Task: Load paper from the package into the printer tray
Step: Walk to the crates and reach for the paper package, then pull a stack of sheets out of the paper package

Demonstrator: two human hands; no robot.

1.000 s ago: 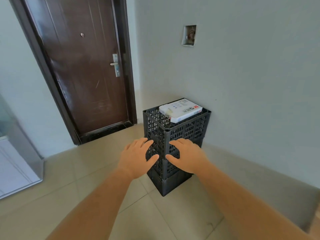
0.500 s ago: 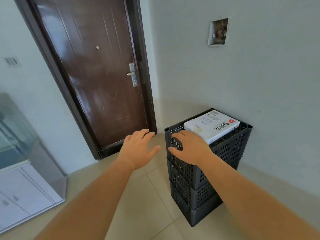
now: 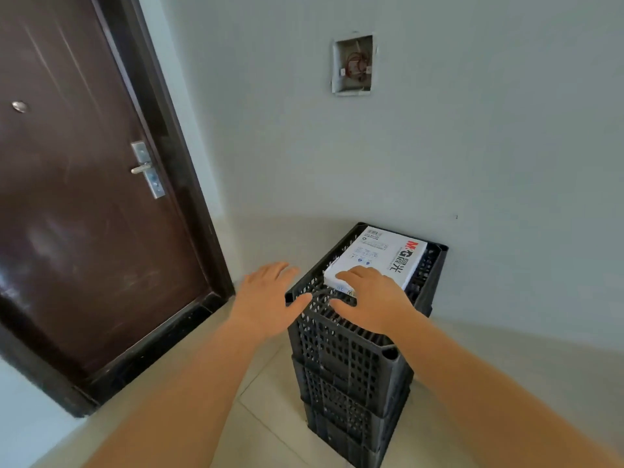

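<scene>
Paper package (image 3: 383,260), white with red and black print on its top face, lies flat on top of a stack of black plastic crates (image 3: 358,373) that stands on the tiled floor (image 3: 266,417) against the pale wall (image 3: 472,146). The package sits toward the wall side of the top crate, leaving the slotted surface nearer the person bare. At least 3 crates show in the stack, 1 on another, all with perforated sides.

Both bare arms reach forward from the bottom of the view. The right hand (image 3: 369,300) is palm down with its fingers spread and loosely curved; its fingertips (image 3: 344,275) lie over the near corner of the package, but whether they press on it or hover just above cannot be told. It grips nothing. The left hand (image 3: 270,298) is also palm down and spread wide, empty, just beside the left edge of the top crate, with its thumb over the crate's near left corner.

To the left stands a dark brown door (image 3: 84,204) in a darker frame, with a silver handle (image 3: 147,170) and a small round peephole (image 3: 19,106). Higher on the wall, above the crates, a rectangular hole (image 3: 353,64) shows red wires inside.
</scene>
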